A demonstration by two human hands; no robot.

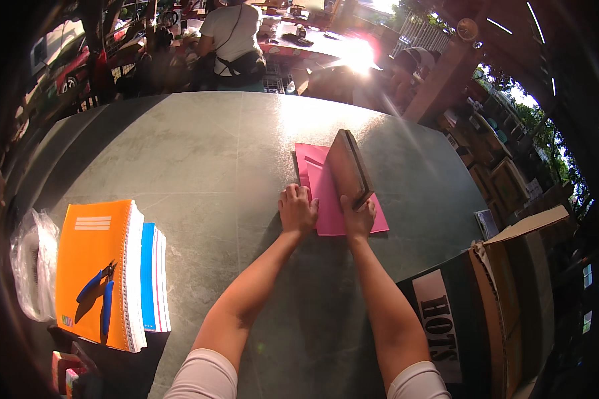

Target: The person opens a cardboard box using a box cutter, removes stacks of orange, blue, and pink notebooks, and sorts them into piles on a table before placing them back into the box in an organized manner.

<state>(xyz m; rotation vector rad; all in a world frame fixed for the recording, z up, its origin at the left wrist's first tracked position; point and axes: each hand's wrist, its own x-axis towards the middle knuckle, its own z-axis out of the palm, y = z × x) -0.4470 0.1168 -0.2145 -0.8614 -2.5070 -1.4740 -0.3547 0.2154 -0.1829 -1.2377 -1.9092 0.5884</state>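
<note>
Pink paper lies flat on the big green-gray table, right in front of the person. A flat brown block stands on its long edge on top of the paper, leaning a bit. The right hand grips the near end of the block, with its thumb on the left face. The left hand rests at the left edge of the paper with bent fingers; I cannot tell if it pinches the paper or just presses on it.

To do this part well, I think the left hand should press the paper down so it does not slip. The right hand should hold the block firm, since it could tip over or drag the paper.

The table top is smooth, with faint marks and a bright shine at the far side. On the left are orange notebooks with 1 pair of blue-handled cutters on top, blue books and a clear plastic bag. A cardboard box sits at the right. Past the table, 2 people stand in strong sun.
</note>
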